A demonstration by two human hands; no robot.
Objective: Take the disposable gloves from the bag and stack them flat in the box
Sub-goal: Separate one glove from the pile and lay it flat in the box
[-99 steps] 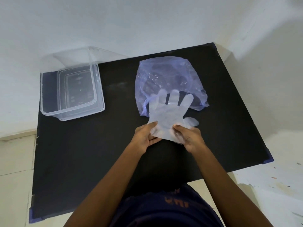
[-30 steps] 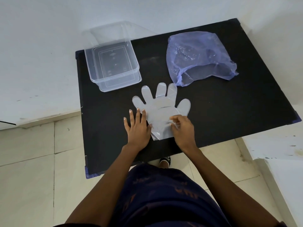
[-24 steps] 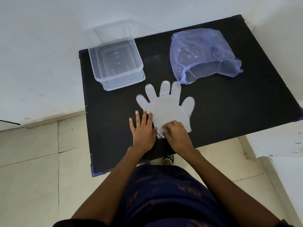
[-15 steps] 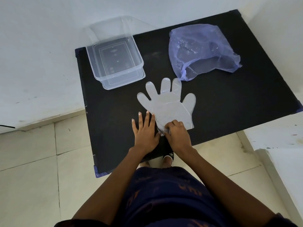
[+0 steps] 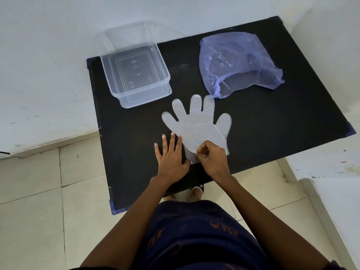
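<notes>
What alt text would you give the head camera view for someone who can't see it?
A clear disposable glove lies flat on a black table; the left hand presses beside its cuff while the right hand pinches it. Beyond sit an empty clear box and a purple bag.

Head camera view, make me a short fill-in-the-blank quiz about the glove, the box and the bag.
1. The clear box contains ____ gloves.
2. The glove lies flat on the ____ table.
3. The right hand pinches the glove's ____ end.
4. The left hand lies ____ beside it.

Missing words: no; black; cuff; flat
</notes>
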